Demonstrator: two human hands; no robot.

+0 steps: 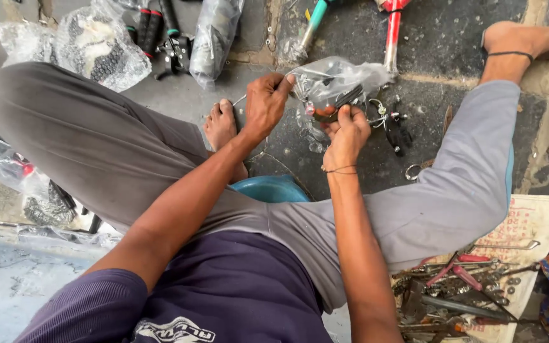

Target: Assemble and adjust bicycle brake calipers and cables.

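The left hand (265, 105) is closed around a thin metal tool (239, 100), whose tip shows just left of the knuckles; its thumb and forefinger also pinch the upper edge of the clear plastic bag (338, 79). The right hand (345, 130) grasps the lower edge of the same bag from beneath, thumb on top, clamping the dark part with an orange-red piece (328, 109) that sits inside the bag. Both hands are therefore clenched, each on the bag, and the bag is held off the floor between them, directly ahead of the person's seated body.

Judged step: the bag is being opened or its contents worked free. The next move appears to call for a steady hold by the right hand while the left hand pulls or pries at the plastic; excess force could tear the bag and scatter small parts.

Relative to the bag:
- Just left and below, the person's bare foot (220, 124) rests on the stone floor (452, 38).
- Just right, small loose black and metal parts (394, 127) lie on the floor.
- Directly below, near the knees, a blue bowl (271, 188) shows partly.
- Above, a red-handled tool (391, 35) and a teal-handled tool (316, 18) lie on the floor.
- Far upper left, more bagged parts (96, 47) and black grips (154, 28).
- Well to the lower right, a printed cloth (535, 219) carries wrenches and pliers (462, 279).
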